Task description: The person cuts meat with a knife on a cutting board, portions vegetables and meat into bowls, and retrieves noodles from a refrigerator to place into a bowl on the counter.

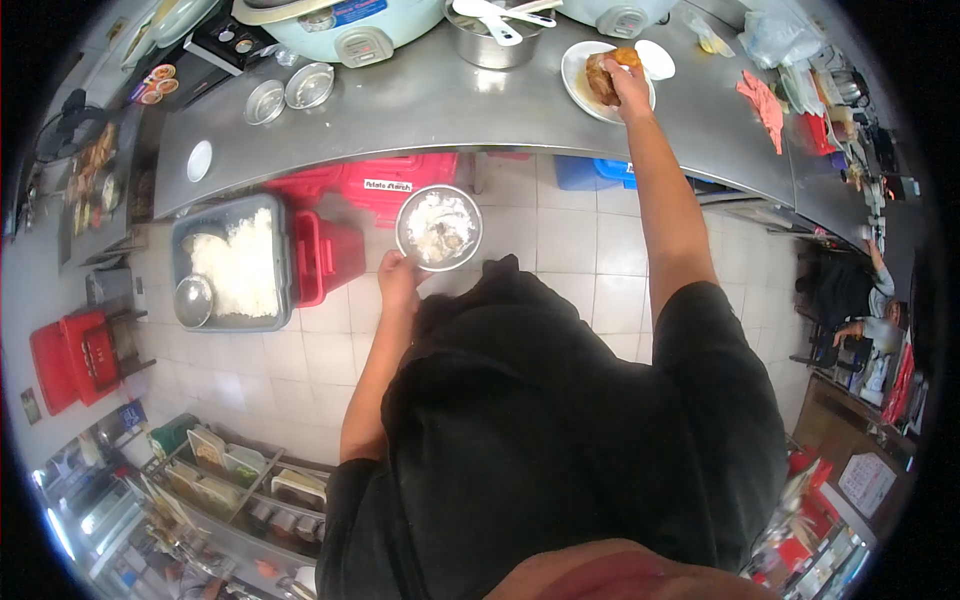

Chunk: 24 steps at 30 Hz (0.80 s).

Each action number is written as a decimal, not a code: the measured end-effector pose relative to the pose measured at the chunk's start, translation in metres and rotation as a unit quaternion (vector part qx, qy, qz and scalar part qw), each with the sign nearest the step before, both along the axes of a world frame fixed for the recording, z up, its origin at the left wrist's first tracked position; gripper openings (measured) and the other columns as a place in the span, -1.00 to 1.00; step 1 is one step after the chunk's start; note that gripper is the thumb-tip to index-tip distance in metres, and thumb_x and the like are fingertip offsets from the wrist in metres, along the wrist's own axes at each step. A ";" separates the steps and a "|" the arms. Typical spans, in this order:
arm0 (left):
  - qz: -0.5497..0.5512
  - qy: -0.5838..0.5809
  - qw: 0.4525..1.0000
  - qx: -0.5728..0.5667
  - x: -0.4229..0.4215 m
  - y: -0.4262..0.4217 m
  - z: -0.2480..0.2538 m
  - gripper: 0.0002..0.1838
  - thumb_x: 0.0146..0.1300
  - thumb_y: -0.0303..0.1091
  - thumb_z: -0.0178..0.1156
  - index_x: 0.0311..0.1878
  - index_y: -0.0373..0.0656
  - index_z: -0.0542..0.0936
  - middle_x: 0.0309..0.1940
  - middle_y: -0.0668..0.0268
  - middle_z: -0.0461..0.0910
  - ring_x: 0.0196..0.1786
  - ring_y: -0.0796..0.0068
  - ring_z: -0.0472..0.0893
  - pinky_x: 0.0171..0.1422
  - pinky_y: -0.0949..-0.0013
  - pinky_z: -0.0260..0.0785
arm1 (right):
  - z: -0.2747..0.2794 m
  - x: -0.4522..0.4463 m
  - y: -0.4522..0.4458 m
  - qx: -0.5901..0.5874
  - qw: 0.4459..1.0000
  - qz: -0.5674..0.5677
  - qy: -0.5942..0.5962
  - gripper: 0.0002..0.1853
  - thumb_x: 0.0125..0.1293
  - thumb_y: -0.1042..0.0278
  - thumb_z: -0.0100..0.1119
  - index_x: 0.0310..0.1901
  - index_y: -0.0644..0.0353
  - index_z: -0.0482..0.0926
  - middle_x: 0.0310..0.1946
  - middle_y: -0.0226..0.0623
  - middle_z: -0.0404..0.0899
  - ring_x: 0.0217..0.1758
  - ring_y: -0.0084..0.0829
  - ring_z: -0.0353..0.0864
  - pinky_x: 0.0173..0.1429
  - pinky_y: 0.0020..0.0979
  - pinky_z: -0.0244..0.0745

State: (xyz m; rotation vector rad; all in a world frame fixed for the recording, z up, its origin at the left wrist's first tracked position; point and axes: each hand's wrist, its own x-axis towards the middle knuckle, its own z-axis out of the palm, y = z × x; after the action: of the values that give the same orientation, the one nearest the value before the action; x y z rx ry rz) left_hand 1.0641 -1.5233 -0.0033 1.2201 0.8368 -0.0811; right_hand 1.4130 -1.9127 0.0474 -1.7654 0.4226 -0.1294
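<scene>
At its rim, my left hand (397, 276) grips a round metal bowl (479, 236). Inside the bowl lies clumpy white powder (440, 222). My right arm reaches out over the counter, and the fingers of my right hand (629, 88) are closed on a browned piece of meat (602, 82). That piece lies over a white plate (573, 76); whether it is lifted off the plate I cannot tell. Beside the plate sits a small white dish (656, 60).
The steel counter (430, 110) carries metal tins (309, 87), a pot (490, 48) with spoons and large cookers (370, 35). Below it stand a grey tub (283, 250) of white powder with a bowl in it, and red bins (335, 262). Another person (880, 300) is at far right.
</scene>
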 end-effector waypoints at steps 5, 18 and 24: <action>0.064 -0.016 0.997 -0.035 -0.008 0.018 0.005 -0.91 0.16 -0.62 0.07 -0.34 -0.20 0.41 -0.32 0.17 0.57 -0.30 0.36 0.63 -0.24 0.26 0.65 | 0.028 -0.021 0.019 0.395 0.915 0.071 -0.042 -0.38 0.23 0.01 0.10 0.26 0.17 0.31 0.18 -0.18 0.41 0.24 -0.15 0.44 0.25 -0.10 0.43; 0.218 -0.038 0.975 -0.033 -0.137 0.164 -0.013 -0.80 0.15 -0.57 0.08 -0.13 -0.34 0.45 -0.25 0.12 0.54 -0.28 0.26 0.63 -0.21 0.22 0.61 | 0.020 -0.194 0.299 0.585 0.692 0.396 0.147 -0.48 0.37 0.06 -0.06 0.30 0.09 0.36 0.32 -0.04 0.31 0.40 0.05 0.24 0.43 0.18 0.11; 0.377 -0.082 0.923 -0.001 -0.251 0.277 -0.016 -0.88 0.04 -0.63 0.12 -0.32 -0.31 0.49 -0.43 0.23 0.52 -0.42 0.31 0.62 -0.42 0.27 0.63 | -0.012 -0.272 0.462 0.469 0.707 0.462 0.260 -0.46 0.36 0.02 -0.01 0.28 0.14 0.35 0.24 -0.18 0.41 0.26 -0.13 0.43 0.24 0.03 0.42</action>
State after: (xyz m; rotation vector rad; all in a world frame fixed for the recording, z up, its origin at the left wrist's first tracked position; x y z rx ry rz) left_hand 0.8129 -1.2462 -0.0189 0.8198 1.1042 0.6376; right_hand 1.1411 -1.4509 0.0353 -0.7651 -0.0833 1.1473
